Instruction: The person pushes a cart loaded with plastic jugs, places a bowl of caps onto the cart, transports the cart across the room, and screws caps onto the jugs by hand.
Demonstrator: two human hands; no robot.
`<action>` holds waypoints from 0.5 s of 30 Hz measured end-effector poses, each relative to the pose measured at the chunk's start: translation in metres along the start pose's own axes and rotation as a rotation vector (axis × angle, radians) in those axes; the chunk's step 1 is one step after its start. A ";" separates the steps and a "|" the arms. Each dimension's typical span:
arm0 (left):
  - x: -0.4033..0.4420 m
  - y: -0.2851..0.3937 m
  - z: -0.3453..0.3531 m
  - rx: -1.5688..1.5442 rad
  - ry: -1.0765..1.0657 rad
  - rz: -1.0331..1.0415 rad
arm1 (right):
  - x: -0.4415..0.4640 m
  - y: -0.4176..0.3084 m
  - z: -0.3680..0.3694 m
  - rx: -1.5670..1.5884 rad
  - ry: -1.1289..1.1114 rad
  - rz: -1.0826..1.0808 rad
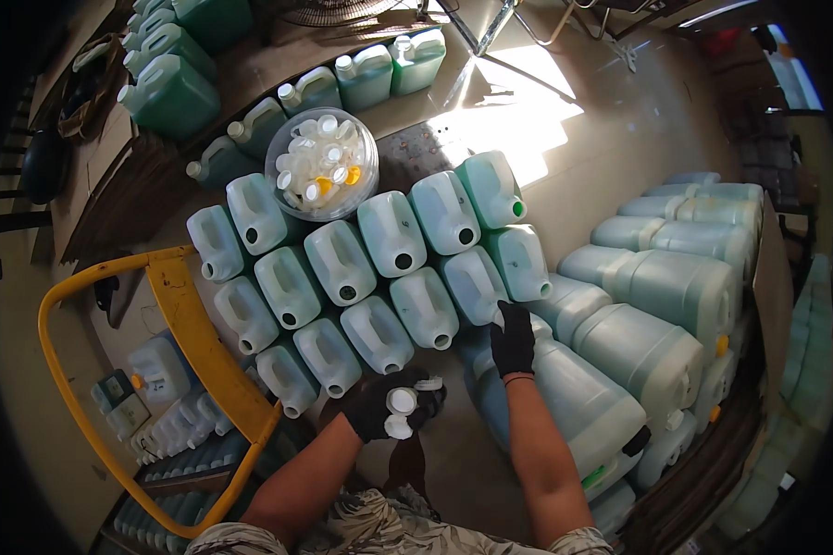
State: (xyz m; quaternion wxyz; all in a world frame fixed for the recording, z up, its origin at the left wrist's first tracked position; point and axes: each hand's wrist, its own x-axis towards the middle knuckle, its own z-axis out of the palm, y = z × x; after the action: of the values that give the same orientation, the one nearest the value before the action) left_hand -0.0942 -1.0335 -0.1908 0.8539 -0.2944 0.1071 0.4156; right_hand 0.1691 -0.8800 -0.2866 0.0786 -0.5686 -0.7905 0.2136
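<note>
My left hand (379, 407), in a black glove, is closed around several white caps (401, 400) in front of the nearest row of jugs. At the mouth of a translucent pale-green jug (475, 285) is my right hand (512, 344), also gloved in black. Its fingers are bent over the jug's neck, and a bit of white like a cap shows at the fingertips; the rest is hidden. Similar jugs (341, 261) stand in close rows, many with open mouths facing me. Behind them, a clear round tub (367, 190) holds many white caps and a few yellow ones.
Large translucent drums (634, 347) lie stacked on the right. A yellow metal frame (180, 301) rises at the left, with more small containers (162, 370) behind it. Green filled jugs (366, 79) line the back, near a fan (333, 9) and metal legs (491, 32).
</note>
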 end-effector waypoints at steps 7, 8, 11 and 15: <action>0.008 0.006 -0.004 -0.037 -0.036 0.009 | 0.020 -0.020 0.003 -0.125 -0.162 0.364; 0.010 0.007 -0.001 -0.043 -0.034 0.017 | 0.027 -0.018 0.004 -0.143 -0.232 0.467; 0.015 0.009 0.002 -0.027 -0.071 0.036 | 0.050 -0.002 0.004 -0.197 -0.371 0.593; 0.010 0.014 0.012 0.009 -0.063 0.042 | 0.043 0.000 -0.002 -0.223 -0.343 0.391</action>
State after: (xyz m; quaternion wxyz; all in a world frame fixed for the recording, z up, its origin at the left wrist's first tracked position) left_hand -0.0998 -1.0130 -0.1911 0.8492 -0.2753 0.0883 0.4419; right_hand 0.1553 -0.8390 -0.2896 -0.1621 -0.6710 -0.6861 0.2297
